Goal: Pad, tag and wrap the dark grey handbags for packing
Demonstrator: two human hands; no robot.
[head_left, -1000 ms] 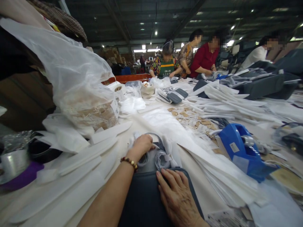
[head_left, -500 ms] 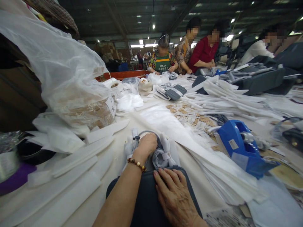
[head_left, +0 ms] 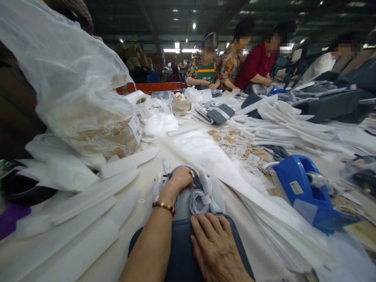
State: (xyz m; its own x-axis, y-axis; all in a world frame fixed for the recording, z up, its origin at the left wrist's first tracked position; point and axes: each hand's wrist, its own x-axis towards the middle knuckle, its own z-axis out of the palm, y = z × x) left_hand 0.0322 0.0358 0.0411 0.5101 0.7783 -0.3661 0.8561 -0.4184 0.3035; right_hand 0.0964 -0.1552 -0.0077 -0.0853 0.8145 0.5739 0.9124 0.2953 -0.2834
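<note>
A dark blue-grey padded panel (head_left: 182, 239) lies at the bottom centre, with a lighter grey part and straps beyond its far edge. My right hand (head_left: 213, 244) rests flat on the panel, fingers stretched out over that edge. Wearing a bead bracelet, my left hand (head_left: 180, 180) reaches to the far end of the grey part, its fingers curled down by a dark curved strap (head_left: 192, 169); what they hold, if anything, is hidden. A coiled grey strap (head_left: 199, 201) with a white band sits just right of my left hand.
White foam sheets (head_left: 79, 219) spread at the left, below a plastic-wrapped bundle (head_left: 108, 137). At the right are long white sheets (head_left: 249, 188), scattered tags (head_left: 235, 143) and a blue tape dispenser (head_left: 296, 188). Several people stand across the table.
The view has shifted slightly. My left fingers have moved a little against the grey part, while my right hand stays on the panel. The coiled strap beside them shows more openly.
</note>
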